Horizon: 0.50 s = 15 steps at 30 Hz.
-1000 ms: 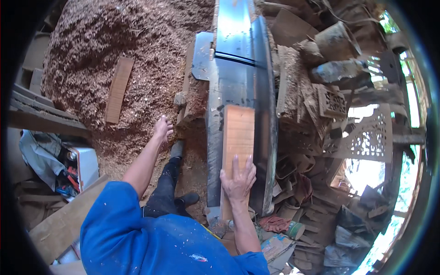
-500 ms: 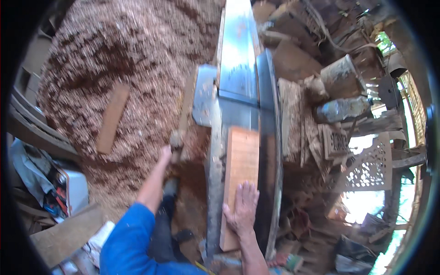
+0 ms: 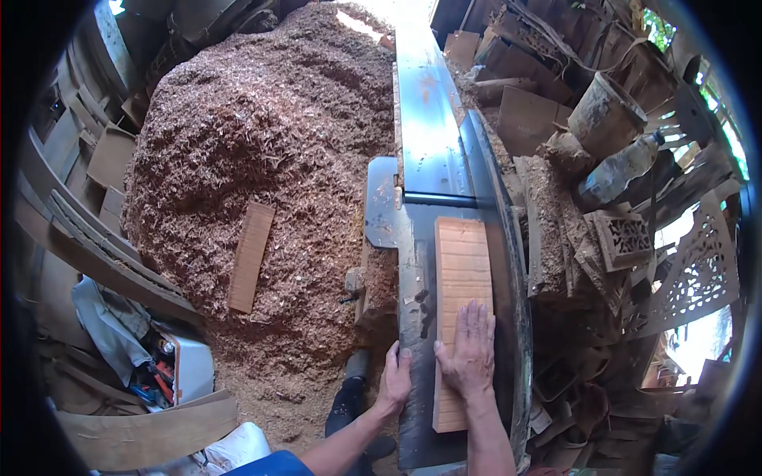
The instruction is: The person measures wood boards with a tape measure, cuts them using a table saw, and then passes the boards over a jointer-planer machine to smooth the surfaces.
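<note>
A reddish-brown wooden board [image 3: 463, 270] lies flat and lengthwise on the dark metal bed [image 3: 418, 412] of a jointer. My right hand [image 3: 470, 353] presses flat on the board's near half, fingers stretched forward and thumb out to the left. At the bed's left edge is my left hand [image 3: 394, 381], holding nothing, its thumb apart from the forefinger; its other fingers are partly hidden. Ahead of the board's far end, a dark slot [image 3: 440, 197] crosses the machine, with the shiny far table [image 3: 429, 103] beyond. Beside the slot sticks out a grey metal plate [image 3: 382, 202].
A big heap of wood shavings [image 3: 262, 127] rises on the left, with a loose plank [image 3: 252, 258] on it. A white container of tools [image 3: 193, 369] stands lower left. To the right are stacked boards, a dusty bucket [image 3: 607, 115], a plastic bottle [image 3: 623, 168] and a carved panel [image 3: 698, 266].
My left hand has come back from the knob beside the machine to the bed's edge. My right hand stays flat on the board. The whole view has shifted.
</note>
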Each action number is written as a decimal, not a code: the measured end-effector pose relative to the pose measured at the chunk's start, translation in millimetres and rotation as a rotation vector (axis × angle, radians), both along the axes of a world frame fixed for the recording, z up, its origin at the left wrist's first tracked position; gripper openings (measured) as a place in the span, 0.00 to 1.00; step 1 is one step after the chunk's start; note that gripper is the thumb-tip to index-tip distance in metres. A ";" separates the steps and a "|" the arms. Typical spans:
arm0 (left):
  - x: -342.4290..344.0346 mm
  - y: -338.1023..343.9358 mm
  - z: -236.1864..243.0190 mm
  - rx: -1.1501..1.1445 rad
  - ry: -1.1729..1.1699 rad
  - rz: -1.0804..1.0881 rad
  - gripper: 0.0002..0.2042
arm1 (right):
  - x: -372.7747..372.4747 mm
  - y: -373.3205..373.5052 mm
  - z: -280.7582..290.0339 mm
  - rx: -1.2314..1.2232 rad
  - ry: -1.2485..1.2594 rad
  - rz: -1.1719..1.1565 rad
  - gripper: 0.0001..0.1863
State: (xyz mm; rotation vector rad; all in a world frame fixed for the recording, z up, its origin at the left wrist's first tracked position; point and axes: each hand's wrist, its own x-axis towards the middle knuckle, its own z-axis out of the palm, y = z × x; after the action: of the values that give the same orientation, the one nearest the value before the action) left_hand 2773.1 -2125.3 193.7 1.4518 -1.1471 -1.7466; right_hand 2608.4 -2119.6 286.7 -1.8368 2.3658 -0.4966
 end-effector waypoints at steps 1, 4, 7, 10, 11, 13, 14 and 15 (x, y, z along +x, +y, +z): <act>-3.8 0.2 1.7 -0.021 -0.004 -0.004 0.34 | -5.2 -0.3 -0.6 0.002 0.012 0.006 0.46; -6.6 3.7 4.0 -0.038 0.029 0.016 0.33 | -15.8 -7.0 -2.7 0.002 0.028 0.014 0.45; -4.8 4.4 5.1 -0.015 0.098 0.046 0.32 | -17.3 -13.4 -3.9 0.016 0.041 0.019 0.44; -5.3 4.0 2.2 -0.027 0.116 0.050 0.31 | -23.2 -31.5 -7.0 -0.026 0.050 0.020 0.44; -5.4 0.3 2.5 -0.074 0.103 0.042 0.31 | -27.1 -38.5 -9.0 -0.032 0.062 0.019 0.43; -3.4 4.5 2.2 -0.047 0.085 0.047 0.31 | -30.2 -49.7 -11.0 -0.039 0.079 0.024 0.43; -3.4 6.3 1.3 -0.015 0.066 0.047 0.31 | -30.2 -54.3 -11.2 -0.034 0.063 0.019 0.43; -4.3 4.0 -1.0 -0.016 0.070 0.053 0.31 | -30.6 -59.4 -11.5 -0.028 0.046 0.014 0.43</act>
State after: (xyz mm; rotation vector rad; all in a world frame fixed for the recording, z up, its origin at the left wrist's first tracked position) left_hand 2768.8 -2121.4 192.7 1.3881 -1.0740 -1.7339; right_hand 2577.8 -2179.0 275.2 -1.8957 2.3857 -0.4936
